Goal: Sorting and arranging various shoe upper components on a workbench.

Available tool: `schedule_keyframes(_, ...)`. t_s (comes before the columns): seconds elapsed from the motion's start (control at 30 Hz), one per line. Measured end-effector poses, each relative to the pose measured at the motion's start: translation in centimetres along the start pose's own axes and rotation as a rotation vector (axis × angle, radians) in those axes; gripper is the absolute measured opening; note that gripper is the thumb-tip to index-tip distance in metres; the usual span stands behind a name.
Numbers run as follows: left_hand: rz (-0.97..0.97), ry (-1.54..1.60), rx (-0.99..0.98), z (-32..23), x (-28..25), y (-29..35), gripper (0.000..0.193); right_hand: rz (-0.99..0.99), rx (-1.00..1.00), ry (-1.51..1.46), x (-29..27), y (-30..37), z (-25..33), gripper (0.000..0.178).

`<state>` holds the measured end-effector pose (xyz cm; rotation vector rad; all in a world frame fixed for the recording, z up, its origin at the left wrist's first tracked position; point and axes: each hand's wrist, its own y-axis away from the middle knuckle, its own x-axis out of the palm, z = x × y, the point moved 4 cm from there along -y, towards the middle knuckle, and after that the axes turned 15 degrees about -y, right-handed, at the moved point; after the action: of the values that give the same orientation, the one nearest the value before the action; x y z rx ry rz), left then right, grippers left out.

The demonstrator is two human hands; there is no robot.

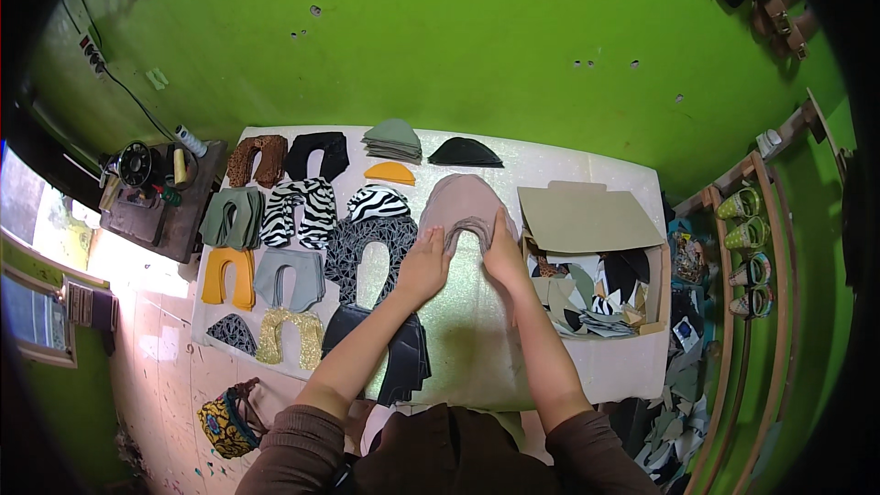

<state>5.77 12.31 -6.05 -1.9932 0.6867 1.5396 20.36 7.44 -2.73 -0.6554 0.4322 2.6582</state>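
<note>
Left hand (423, 261) and right hand (504, 252) lie flat, fingers spread, pressing a taupe horseshoe-shaped piece (469, 227) on the table (477, 348), beside an open cardboard box (596, 247) of scraps.

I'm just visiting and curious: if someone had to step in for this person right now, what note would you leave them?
Left hand: flat on the left leg of the taupe horseshoe piece, nothing gripped.
Right hand: pressing the right leg of the same piece.
That piece lies over a taupe rounded piece on the table.
Done: sorted stacks already lie at left, among them zebra, mustard and grey pieces.
Left: a box at right holds mixed unsorted cut pieces.
</note>
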Motion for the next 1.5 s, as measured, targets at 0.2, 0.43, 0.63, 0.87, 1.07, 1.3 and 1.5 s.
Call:
schedule_keyframes(0.2, -0.077, -0.025, 0.052, -1.0, -0.3, 1.2, 0.048, -0.064, -0.161, 0.023, 0.5, 1.5, -0.9, 0.068)
schedule_keyframes(0.43, -0.162, 0.215, 0.002, -3.8, -3.4, 4.6, 0.041, 0.186, -0.382, -0.469, 2.2, 8.2, 0.2, 0.054)
schedule_keyframes(0.63, -0.151, 0.364, 0.007, -7.2, -4.0, 7.2, 0.039, 0.191, -0.355, -0.675, 1.5, 11.2, -0.5, 0.050)
schedule_keyframes(0.87, -0.161, 0.484, 0.033, -12.1, -6.2, 7.7, 0.042, 0.179, -0.334, -0.755, -3.9, 13.6, -1.3, 0.039)
schedule_keyframes(1.07, -0.187, 0.497, 0.095, -16.7, -6.2, 6.5, 0.043, -0.182, -0.452, -0.459, -11.4, 12.9, -3.8, 0.027)
schedule_keyframes(1.3, -0.318, 0.184, 0.362, -22.0, -6.0, 4.2, 0.043, -0.208, -0.343, 0.144, -16.1, 9.0, -11.6, 0.031)
schedule_keyframes(1.5, -0.150, 0.417, 0.222, -23.1, -3.8, 2.3, 0.037, -0.031, -0.102, 0.348, -15.7, 7.7, -13.9, 0.043)
